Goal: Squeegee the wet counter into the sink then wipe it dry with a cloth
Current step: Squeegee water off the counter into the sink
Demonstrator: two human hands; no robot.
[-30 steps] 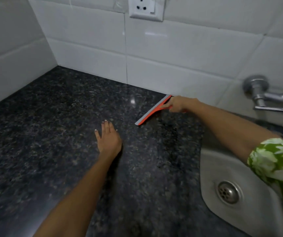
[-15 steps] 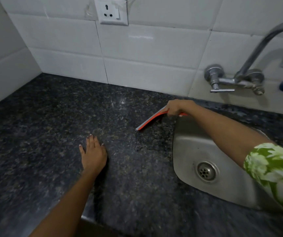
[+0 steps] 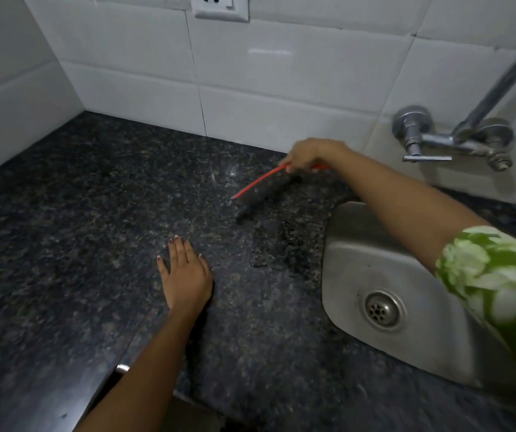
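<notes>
Squeegee step in hand: right hand (image 3: 309,154) with fingers curled around the thin orange squeegee (image 3: 259,181), lifted above the dark speckled granite surface (image 3: 63,232) far left of the steel sink (image 3: 406,275); left hand (image 3: 186,277) flat, holding nothing. Next: blade down, pull puddle (image 3: 281,244) rightward

Squeegee (image 3: 259,181) handle hidden inside right hand (image 3: 309,154) grip.
</notes>
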